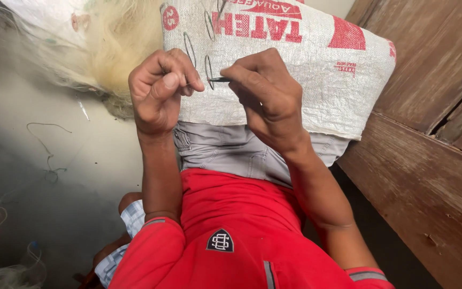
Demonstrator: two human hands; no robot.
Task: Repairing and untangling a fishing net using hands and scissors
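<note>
**Needle held level between my two hands, over the sack on my lap**

My right hand point(266, 93) pinches a thin dark needle point(219, 80) between thumb and forefinger, gripping its right end. The needle's long axis runs roughly level, pointing left toward my left hand point(159, 88), which lies just beside its free tip. My left hand is clenched, thumb pressed over curled fingers; I cannot tell whether it pinches a fine line, as none shows clearly there. The right hand alone carries the needle; the left is nearer its tip. Both hands hover above a white woven sack point(316, 69) with red print, which lies across my lap and bears a few thin wire rings point(208, 72) near the needle. Beyond the sack to the left lies a heap of pale fine netting point(108, 48) on a grey floor point(38, 176) strewn with loose strands. Brown wooden planks point(429, 160) stand along my right.
</note>
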